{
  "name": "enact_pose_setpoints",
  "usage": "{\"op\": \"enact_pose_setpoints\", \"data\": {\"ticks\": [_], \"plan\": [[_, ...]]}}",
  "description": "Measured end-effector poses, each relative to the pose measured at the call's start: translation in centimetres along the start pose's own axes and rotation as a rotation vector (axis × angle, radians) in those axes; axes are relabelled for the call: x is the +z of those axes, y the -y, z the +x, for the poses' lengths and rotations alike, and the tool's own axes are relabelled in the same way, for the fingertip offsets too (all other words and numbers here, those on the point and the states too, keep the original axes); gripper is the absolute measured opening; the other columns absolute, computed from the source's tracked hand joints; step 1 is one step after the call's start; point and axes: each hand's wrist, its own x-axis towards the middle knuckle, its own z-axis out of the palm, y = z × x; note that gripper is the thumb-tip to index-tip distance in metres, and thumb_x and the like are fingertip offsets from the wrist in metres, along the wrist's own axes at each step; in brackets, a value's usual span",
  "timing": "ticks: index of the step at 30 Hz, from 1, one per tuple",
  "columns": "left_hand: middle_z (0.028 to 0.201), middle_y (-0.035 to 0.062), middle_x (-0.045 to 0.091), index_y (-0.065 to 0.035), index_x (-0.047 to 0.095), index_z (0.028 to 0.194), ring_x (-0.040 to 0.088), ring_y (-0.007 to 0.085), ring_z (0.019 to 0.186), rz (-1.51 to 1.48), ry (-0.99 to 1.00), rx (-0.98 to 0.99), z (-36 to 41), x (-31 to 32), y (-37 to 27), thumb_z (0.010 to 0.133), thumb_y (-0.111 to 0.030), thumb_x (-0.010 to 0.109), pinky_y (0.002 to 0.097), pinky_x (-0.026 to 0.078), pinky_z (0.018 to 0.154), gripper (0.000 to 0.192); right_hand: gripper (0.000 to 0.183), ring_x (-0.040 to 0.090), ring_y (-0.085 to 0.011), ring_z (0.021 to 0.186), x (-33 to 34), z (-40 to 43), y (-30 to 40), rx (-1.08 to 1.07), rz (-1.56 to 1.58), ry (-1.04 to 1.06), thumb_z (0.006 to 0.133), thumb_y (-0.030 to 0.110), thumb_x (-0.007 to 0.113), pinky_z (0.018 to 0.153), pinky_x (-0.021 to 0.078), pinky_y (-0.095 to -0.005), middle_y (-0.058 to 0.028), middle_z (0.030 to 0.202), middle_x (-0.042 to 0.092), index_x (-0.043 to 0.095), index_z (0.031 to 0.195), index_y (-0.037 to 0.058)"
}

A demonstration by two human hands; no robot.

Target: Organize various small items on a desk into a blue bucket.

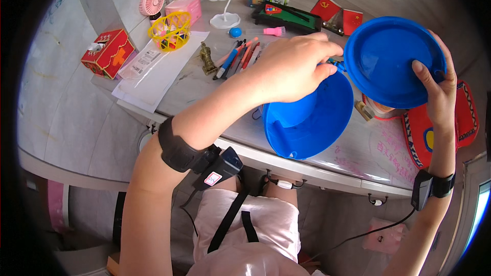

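Observation:
My right hand (439, 88) grips a round blue plastic lid or shallow dish (391, 61) by its right rim, thumb on its inner face, raised over the right of the desk. Left of it, my left hand (295, 67) is above the back rim of a blue plastic bin (318, 126), which sits tilted near the desk's front edge. The thumb and index finger of that hand are bent towards each other by a small dark blue item (338, 64); whether they hold it cannot be told. The hand hides part of the bin.
Pens and markers (238, 59), a small gold figurine (207, 58) and a yellow basket (169, 32) are left of my left hand. Behind are a mirror (225, 21), a toy pool table (287, 18) and small red flags (352, 22). A red bag (416, 134) lies right.

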Motion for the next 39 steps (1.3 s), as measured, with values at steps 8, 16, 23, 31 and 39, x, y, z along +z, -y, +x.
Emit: {"op": "enact_pose_setpoints", "data": {"ticks": [8,16,23,31,39], "plan": [[0.073,-0.0006,0.044,-0.0032,0.054,0.111,0.042,0.0087,0.062,-0.291,0.194,-0.135,0.9,-0.1,0.0,0.086,-0.013,0.059,0.0254,0.039,0.057,0.027,0.049,0.057,-0.0212,0.106,-0.2,-1.5,-0.2,0.056,0.016,-0.060,0.078,0.015,0.071,0.092,0.0465,-0.0364,-0.0079,0.115,0.059,0.053,0.123,0.0103],[0.071,-0.0001,0.042,-0.0027,0.054,0.105,0.041,0.0087,0.063,-0.220,0.224,-0.121,1.7,0.3,0.1,0.085,-0.010,0.060,0.0259,0.037,0.057,0.022,0.049,0.056,-0.0209,0.106,-0.8,-1.4,-0.2,0.024,-0.004,-0.048,0.078,0.015,0.071,0.092,0.0465,-0.0362,-0.0076,0.115,0.059,0.053,0.123,0.0109],[0.066,0.0041,0.042,-0.0002,0.049,0.083,0.043,0.0134,0.061,-0.204,0.121,-0.027,2.0,0.7,0.6,0.083,-0.010,0.060,0.0290,0.038,0.057,0.015,0.047,0.057,-0.0223,0.106,-0.8,-1.3,0.0,-0.043,-0.070,-0.034,0.078,0.018,0.071,0.090,0.0480,-0.0371,-0.0070,0.115,0.059,0.055,0.123,0.0132],[0.072,0.0102,0.051,-0.0006,0.046,0.076,0.051,0.0213,0.066,-0.166,0.128,-0.098,2.1,0.7,0.2,0.081,-0.012,0.062,0.0331,0.040,0.061,0.020,0.045,0.057,-0.0236,0.106,-0.6,-1.9,0.8,-0.140,-0.238,-0.019,0.080,0.019,0.069,0.090,0.0488,-0.0377,-0.0074,0.117,0.058,0.055,0.123,0.0132],[0.076,0.0117,0.054,-0.0009,0.046,0.077,0.054,0.0246,0.073,-0.155,0.126,-0.056,2.3,0.8,-0.3,0.080,-0.013,0.063,0.0336,0.042,0.067,0.021,0.044,0.059,-0.0207,0.101,-0.5,-1.0,1.3,0.023,-0.096,-0.059,0.078,0.018,0.071,0.088,0.0488,-0.0351,-0.0073,0.106,0.063,0.057,0.119,0.0098]]}}
